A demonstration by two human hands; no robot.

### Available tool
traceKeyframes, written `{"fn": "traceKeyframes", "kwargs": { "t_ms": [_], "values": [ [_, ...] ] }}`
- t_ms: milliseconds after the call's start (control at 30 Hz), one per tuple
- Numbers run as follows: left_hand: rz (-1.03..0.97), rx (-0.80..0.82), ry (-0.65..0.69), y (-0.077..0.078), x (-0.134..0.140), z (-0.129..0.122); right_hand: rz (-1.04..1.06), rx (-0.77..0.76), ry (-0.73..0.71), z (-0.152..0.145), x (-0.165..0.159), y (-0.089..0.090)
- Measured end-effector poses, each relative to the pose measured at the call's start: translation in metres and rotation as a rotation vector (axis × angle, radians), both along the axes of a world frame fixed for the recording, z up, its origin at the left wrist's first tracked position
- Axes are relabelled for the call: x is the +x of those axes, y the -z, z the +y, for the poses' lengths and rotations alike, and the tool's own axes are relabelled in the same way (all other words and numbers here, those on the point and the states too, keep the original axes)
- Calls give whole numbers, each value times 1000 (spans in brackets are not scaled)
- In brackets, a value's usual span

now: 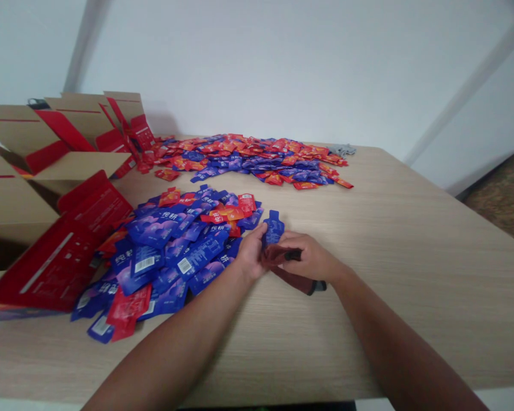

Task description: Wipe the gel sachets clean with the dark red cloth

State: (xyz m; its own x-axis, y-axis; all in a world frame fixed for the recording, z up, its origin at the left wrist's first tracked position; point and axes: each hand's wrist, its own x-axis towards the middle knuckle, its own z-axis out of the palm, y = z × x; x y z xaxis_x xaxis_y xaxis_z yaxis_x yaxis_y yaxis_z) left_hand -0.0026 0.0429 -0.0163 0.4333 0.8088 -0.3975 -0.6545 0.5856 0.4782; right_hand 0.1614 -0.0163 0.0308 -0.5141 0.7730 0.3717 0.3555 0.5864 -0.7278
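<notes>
A blue sachet (274, 228) with a narrow neck stands upright between my hands, its printed back toward me. My left hand (252, 254) is closed on its left edge, the thumb along the side. My right hand (310, 257) is closed on a dark red-brown piece of cloth (293, 278) with black edges, which hangs below the fingers and reaches across to my left palm. The right fingertips come close to the sachet's lower right side; whether they touch it I cannot tell. Left of my left hand lies a pile of blue and red sachets (171, 245).
Open cardboard boxes (21, 211) with red printed flaps stand on the left. A long heap of orange, red and blue sachets (257, 160) lies along the back of the wooden table (411, 274). A small grey item (345, 150) sits at that heap's right end, before a white wall.
</notes>
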Motion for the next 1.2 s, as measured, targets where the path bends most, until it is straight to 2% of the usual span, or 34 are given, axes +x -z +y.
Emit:
{"fn": "traceKeyframes", "kwargs": {
  "t_ms": [100, 167, 200, 267, 333, 567, 633, 733, 833, 933, 1000, 1067, 1200],
  "values": [
    [-48, 19, 28, -5, 4, -1, 178, 62, 296, 6, 3, 9],
    [-68, 57, 8, -7, 6, -2, 205, 113, 483, 12, 6, 16],
    [-69, 66, -1, -7, 7, -2, 179, 120, 520, 15, 7, 20],
    [-66, 61, 3, -6, 8, -2, 92, 99, 500, 19, 9, 25],
    [-55, 43, 16, -5, 7, -2, 28, 54, 423, 20, 11, 27],
    [-7, -57, 42, -8, 1, -1, 32, -116, -27, 13, 7, 14],
    [0, -76, 82, -9, 1, -2, 49, -181, -86, 10, 7, 14],
    [-35, -66, 88, -9, 2, -2, 194, -244, 29, 9, 9, 18],
    [-49, -11, 32, -6, 4, -1, 357, -179, 343, 17, 12, 29],
    [-44, 24, 4, -2, 6, 1, 265, -50, 550, 27, 16, 40],
    [-53, 31, -1, 0, 6, 2, 166, -21, 546, 32, 17, 43],
    [-51, 25, -1, 0, 6, 2, 129, -37, 476, 32, 18, 42],
    [-24, -17, 8, -2, 3, 1, 102, -110, 205, 23, 15, 30]
  ]
}}
